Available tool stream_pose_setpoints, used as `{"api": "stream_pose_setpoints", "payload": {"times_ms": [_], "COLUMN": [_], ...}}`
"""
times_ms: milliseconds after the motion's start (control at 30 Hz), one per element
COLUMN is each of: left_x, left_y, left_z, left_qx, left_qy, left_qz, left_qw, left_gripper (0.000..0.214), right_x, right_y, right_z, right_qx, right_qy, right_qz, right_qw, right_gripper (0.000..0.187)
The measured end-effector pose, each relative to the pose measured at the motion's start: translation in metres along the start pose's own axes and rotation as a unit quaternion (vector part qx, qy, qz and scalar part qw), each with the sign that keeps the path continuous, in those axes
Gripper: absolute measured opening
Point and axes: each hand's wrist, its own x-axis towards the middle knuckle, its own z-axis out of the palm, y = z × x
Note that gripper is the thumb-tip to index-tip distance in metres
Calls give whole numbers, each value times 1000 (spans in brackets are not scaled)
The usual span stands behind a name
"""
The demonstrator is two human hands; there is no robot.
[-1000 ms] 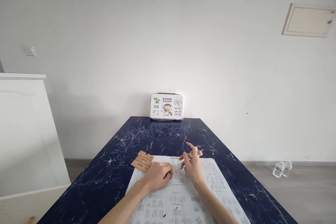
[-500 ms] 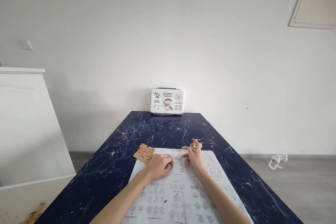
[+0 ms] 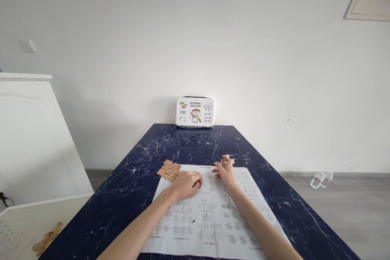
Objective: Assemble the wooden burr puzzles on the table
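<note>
Now my right hand (image 3: 227, 174) has reached the small beige wooden blocks (image 3: 224, 161) beyond the printed white paper sheet (image 3: 210, 195), within grasp; grip unclear, as with my curled left hand (image 3: 185, 184).

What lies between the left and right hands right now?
Head view: a strip of the printed sheet lies between the left hand and right hand. The slotted wooden pieces sit outside that gap.

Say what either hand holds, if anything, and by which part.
Left hand: nothing visible. Right hand: at the wooden blocks; whether it holds one cannot be told.
</note>
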Motion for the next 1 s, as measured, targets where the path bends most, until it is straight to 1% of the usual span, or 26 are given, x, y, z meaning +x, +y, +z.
{"api": "stream_pose_setpoints", "payload": {"times_ms": [200,267,333,400,500,600,633,700,767,800,900,967,1000], "left_x": [1,1,1,2,4,7,8,10,12,12,12,11,10], "left_y": [1,0,0,0,0,1,1,1,2,3,5,8,9], "left_z": [-1,0,3,4,4,2,1,0,-1,-2,-2,-2,-2], "left_qx": [-5,-1,-1,-10,-40,-69,-83,-133,-211,-250,-351,-401,-418], "left_qy": [-9,-9,3,28,94,169,189,212,205,189,107,58,45], "left_qz": [-1,-4,-14,-37,-91,-143,-157,-175,-174,-167,-139,-121,-115], "left_qw": [1000,1000,1000,999,991,973,966,952,940,935,920,906,900], "left_gripper": [25,25,25,25,23,13,12,18,28,34,50,54,55], "right_x": [-6,-9,-13,-19,-29,-36,-37,-38,-38,-38,-39,-38,-38], "right_y": [-7,-11,-17,-26,-39,-47,-49,-51,-52,-53,-55,-55,-55], "right_z": [2,4,6,9,13,14,13,12,10,9,7,5,5], "right_qx": [-26,-26,-27,-21,-5,22,30,51,78,89,102,113,121], "right_qy": [-22,-39,-68,-102,-155,-200,-210,-229,-254,-268,-310,-334,-344], "right_qz": [-10,-13,2,7,12,16,21,29,35,40,70,90,99], "right_qw": [999,999,997,995,988,979,977,972,963,958,943,931,926], "right_gripper": [55,53,51,46,36,31,29,25,22,21,19,18,18]}}
